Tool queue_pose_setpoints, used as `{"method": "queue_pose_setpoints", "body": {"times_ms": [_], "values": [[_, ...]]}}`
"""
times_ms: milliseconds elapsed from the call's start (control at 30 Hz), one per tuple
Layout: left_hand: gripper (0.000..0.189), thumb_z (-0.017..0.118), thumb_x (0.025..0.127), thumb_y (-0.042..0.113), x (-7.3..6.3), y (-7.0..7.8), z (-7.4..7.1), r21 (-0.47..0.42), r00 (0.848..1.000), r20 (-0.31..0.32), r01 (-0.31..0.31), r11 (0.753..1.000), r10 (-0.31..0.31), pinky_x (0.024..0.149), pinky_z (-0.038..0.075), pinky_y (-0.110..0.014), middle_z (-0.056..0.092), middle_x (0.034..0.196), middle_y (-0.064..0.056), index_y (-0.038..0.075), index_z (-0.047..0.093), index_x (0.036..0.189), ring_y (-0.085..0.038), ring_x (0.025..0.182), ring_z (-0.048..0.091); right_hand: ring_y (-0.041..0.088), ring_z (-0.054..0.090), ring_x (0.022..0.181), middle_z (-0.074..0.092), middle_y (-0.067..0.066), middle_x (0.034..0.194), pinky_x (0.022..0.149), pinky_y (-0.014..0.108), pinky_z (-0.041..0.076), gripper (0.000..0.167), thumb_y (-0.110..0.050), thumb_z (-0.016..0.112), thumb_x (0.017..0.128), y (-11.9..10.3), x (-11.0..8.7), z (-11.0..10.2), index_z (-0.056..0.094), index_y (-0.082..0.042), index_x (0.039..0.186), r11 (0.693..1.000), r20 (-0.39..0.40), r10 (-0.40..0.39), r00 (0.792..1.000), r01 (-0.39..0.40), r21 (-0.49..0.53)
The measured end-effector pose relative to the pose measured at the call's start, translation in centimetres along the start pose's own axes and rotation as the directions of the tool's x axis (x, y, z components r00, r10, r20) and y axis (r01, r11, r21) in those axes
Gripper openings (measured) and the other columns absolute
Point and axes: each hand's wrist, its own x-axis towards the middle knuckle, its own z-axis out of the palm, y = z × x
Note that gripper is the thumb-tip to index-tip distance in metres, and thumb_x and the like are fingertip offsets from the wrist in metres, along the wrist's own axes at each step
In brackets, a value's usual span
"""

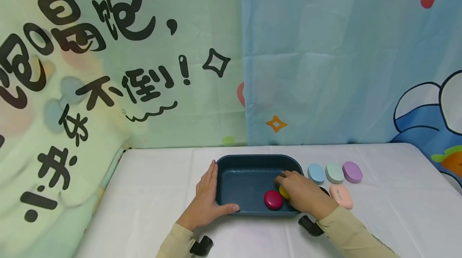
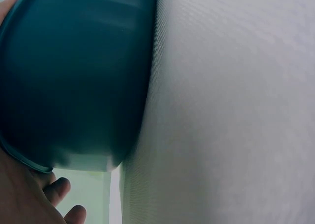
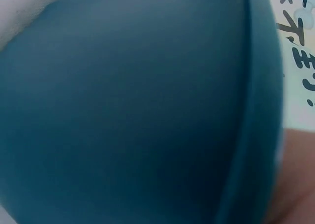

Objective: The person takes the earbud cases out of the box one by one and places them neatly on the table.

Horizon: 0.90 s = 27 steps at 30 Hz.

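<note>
A dark teal rectangular tray [image 1: 242, 181] with rounded corners sits on the table. My left hand [image 1: 205, 204] spans its near left corner, straight fingers along the left side and thumb over the front rim. In the left wrist view the tray's outer wall [image 2: 83, 76] fills the left part. Inside the tray at the right, my right hand [image 1: 303, 194] has its fingers curled down over a yellow round piece [image 1: 284, 192], mostly hidden beneath them. Beside that lies a glossy crimson round piece [image 1: 273, 200]. The right wrist view shows mainly the tray's wall [image 3: 133, 101].
Right of the tray lie a light blue oval piece [image 1: 316, 173], a mint one [image 1: 334, 173] and a purple one [image 1: 352, 172]. Nearer me is a peach rounded piece [image 1: 341, 196], with a black object [image 1: 324, 190] partly behind my right hand. Printed curtains [image 1: 202, 101] hang behind the white-covered table [image 1: 155, 185].
</note>
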Motion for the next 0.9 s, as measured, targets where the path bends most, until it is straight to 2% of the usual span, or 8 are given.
{"method": "queue_pose_setpoints", "body": {"times_ms": [233,400,567,733,900], "values": [[0.122,0.078,0.082,0.054,0.06,-0.2,0.04,0.006,1.0,-0.002,-0.005,1.0,0.005,0.116,0.008,-0.063,-0.009,0.169,0.001,0.005,-0.001,0.161,-0.026,0.153,0.001,0.033,0.061,0.089,0.066,0.019,0.103,0.074,0.046,0.056,0.038,0.013,0.08,0.073,0.16,0.21,0.13,0.07,0.0,0.107,1.0,0.009,0.005,1.0,-0.005,-0.029],[0.123,0.077,0.082,0.057,0.1,-0.36,0.1,0.008,1.0,-0.006,-0.013,1.0,0.013,0.116,0.008,-0.063,-0.006,0.169,-0.005,0.005,-0.001,0.161,-0.027,0.153,0.002,0.027,0.058,0.083,0.065,0.013,0.095,0.071,0.042,0.056,0.032,0.01,0.082,0.074,0.53,0.46,0.26,0.07,-0.002,0.101,0.999,0.012,-0.004,1.0,0.005,-0.05],[0.123,0.077,0.082,0.055,0.12,-0.35,0.11,0.008,1.0,-0.005,-0.008,1.0,0.008,0.116,0.008,-0.063,-0.006,0.169,-0.006,0.005,-0.001,0.161,-0.027,0.154,0.002,0.025,0.056,0.081,0.064,0.01,0.091,0.071,0.04,0.055,0.027,0.007,0.081,0.076,0.38,0.33,0.18,0.071,-0.002,0.099,0.999,0.008,-0.009,1.0,0.009,-0.053],[0.122,0.079,0.082,0.052,0.08,-0.3,0.09,0.009,1.0,-0.001,-0.002,1.0,0.002,0.116,0.007,-0.063,-0.006,0.169,-0.007,0.005,-0.001,0.161,-0.027,0.154,0.001,0.026,0.057,0.086,0.065,0.011,0.096,0.075,0.042,0.056,0.03,0.007,0.082,0.075,0.07,0.15,-0.06,0.071,-0.001,0.102,0.998,-0.009,-0.011,1.0,0.01,-0.06],[0.123,0.078,0.082,0.056,0.08,-0.33,0.08,0.009,1.0,-0.001,-0.003,1.0,0.003,0.116,0.007,-0.063,-0.006,0.169,-0.006,0.005,-0.001,0.161,-0.027,0.153,0.001,0.028,0.058,0.093,0.065,0.013,0.104,0.079,0.043,0.057,0.036,0.006,0.084,0.073,-0.02,-0.13,-0.47,0.07,0.0,0.106,0.998,-0.041,-0.022,0.999,0.02,-0.06]]}}
